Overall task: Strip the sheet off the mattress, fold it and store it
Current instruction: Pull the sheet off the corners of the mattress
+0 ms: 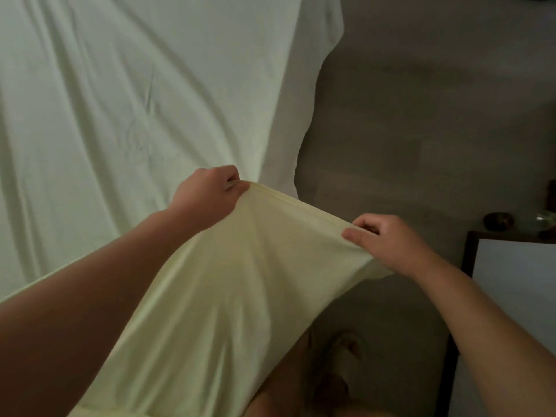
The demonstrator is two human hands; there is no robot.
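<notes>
Now both hands are pinching the pale sheet (240, 266) by its hem, left hand (207, 195) and right hand (388, 239) stretching it taut between them, lifted off the mattress (304, 94) corner

The left hand (207, 194) is pinching the hemmed edge of a pale yellow cotton sheet (240, 281), and the right hand (382, 239) is gripping the same edge farther along, so the hem is stretching taut between them. The sheet is draping down toward the person and spreading across the white mattress (307, 85). A grey floor (436, 115) is lying beside the bed, and a dark-framed white table (511, 272) is standing at right.
</notes>
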